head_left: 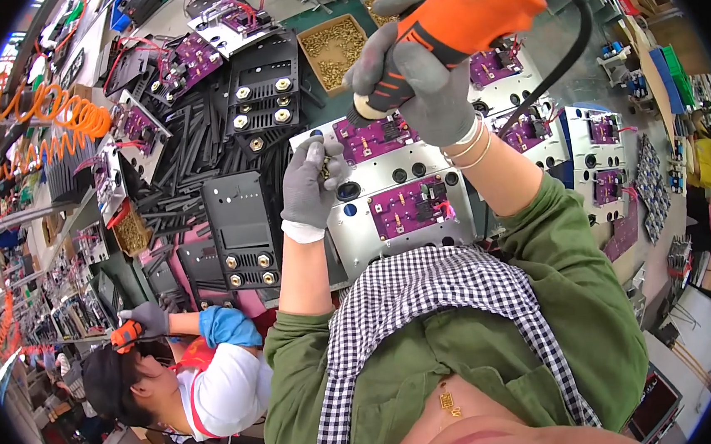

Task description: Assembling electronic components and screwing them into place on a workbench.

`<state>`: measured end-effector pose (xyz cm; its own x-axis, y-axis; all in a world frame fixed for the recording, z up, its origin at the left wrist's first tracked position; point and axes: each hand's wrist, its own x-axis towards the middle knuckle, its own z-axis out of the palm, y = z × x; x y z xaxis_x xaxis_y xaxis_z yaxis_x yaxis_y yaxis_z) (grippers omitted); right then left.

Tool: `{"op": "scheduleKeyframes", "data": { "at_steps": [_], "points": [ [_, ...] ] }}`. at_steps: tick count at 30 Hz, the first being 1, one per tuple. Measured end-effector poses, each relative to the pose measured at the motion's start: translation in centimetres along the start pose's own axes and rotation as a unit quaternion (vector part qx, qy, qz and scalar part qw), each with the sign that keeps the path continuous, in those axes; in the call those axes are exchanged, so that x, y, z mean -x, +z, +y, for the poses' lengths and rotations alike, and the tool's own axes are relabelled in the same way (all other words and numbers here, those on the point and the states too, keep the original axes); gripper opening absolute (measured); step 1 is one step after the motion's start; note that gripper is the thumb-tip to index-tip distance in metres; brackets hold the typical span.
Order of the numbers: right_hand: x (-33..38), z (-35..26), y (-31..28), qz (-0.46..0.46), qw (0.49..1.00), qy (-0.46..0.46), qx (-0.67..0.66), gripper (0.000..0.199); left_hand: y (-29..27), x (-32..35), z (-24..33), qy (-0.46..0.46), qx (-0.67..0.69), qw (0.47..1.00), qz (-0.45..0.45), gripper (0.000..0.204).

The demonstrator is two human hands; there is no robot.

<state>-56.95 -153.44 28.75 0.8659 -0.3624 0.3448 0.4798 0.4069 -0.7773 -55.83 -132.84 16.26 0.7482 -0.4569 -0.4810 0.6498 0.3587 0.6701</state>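
The right hand, in a grey glove, is wrapped tight around the neck of an orange driver, tip pointing down at the purple board on a silver plate just below. The driver looks stiff and fairly heavy at the body end, with a black cord looping off to the right that may tug on it; the ribbed neck where the hand sits seems the sure place to grip. The left hand, also gloved, is curled narrow over what seem to be small screws, held just left of the board; they are likely slippery and easy to drop, and how many it holds cannot be told. The boards look fragile, with thin wires, so pressure belongs on the screw points only. Room is tight: black plates crowd the left, more silver plates lie to the right, and a tray of brass parts sits farther off. A co-worker with another orange tool works near the left edge, well apart.
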Motion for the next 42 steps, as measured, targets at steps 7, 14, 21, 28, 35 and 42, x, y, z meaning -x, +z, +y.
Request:
{"op": "scheduleKeyframes", "data": {
  "at_steps": [7, 14, 21, 28, 35, 42],
  "points": [
    [0.8, 0.4, 1.5, -0.154, 0.988, -0.027, -0.018, 0.057, -0.2, 1.3, 0.0, -0.023, 0.249, 0.961, -0.121, 0.023],
    [1.2, 0.9, 2.1, -0.191, 0.981, -0.02, -0.028, 0.055, 0.2, 1.9, -0.3, 0.006, 0.262, 0.962, -0.078, 0.025],
    [1.6, 1.5, 3.8, -0.024, 0.998, -0.053, 0.019, 0.032, -0.1, 1.5, -0.8, 0.074, 0.167, 0.983, -0.032, 0.028],
    [1.2, 1.8, 4.3, 0.018, 0.999, -0.012, -0.037, 0.009, -0.6, 1.2, -0.5, 0.025, 0.2, 0.979, -0.024, 0.034],
    [0.7, 2.9, 3.5, -0.001, 0.999, -0.031, 0.026, 0.009, -0.2, 0.4, -0.3, -0.001, 0.25, 0.968, 0.013, 0.037],
    [1.2, 4.6, 2.5, -0.008, 0.999, -0.035, 0.007, 0.03, 0.2, -1.0, -1.7, 0.027, 0.24, 0.969, 0.056, 0.033]
  ]
}}
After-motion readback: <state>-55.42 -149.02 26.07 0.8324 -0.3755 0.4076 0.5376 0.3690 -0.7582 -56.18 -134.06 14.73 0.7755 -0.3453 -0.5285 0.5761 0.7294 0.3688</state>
